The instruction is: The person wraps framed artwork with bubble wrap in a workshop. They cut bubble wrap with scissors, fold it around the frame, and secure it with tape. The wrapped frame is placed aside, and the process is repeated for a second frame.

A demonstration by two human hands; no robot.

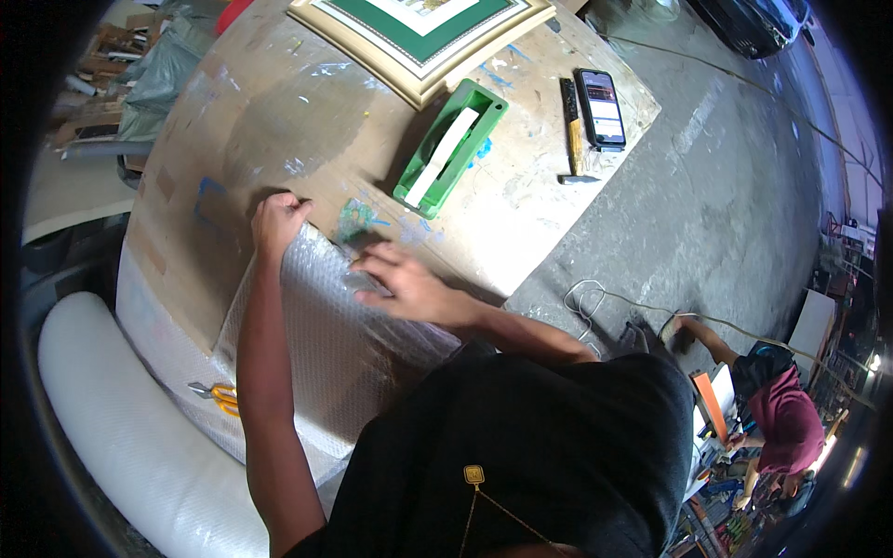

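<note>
A sheet of clear bubble wrap point(321, 344) covers the near part of the table and reaches to my body; what lies under it I cannot make out. My left hand point(276, 223) is closed at its far left corner, fingers curled onto the plastic. Over the wrap's right side is my right hand point(405, 284), fingers apart and slightly blurred, with nothing seen in it. Beyond the hands stands a green tape dispenser point(437, 181). Yellow-handled scissors point(223, 398) lie on the wrap left of my left forearm.
A framed picture point(419, 70) lies at the table's far edge. A hammer point(575, 149) and a phone point(602, 110) sit at the right. A thick bubble wrap roll point(112, 418) curves along the left. Another person point(781, 418) works at the lower right; a cable point(642, 302) crosses the floor.
</note>
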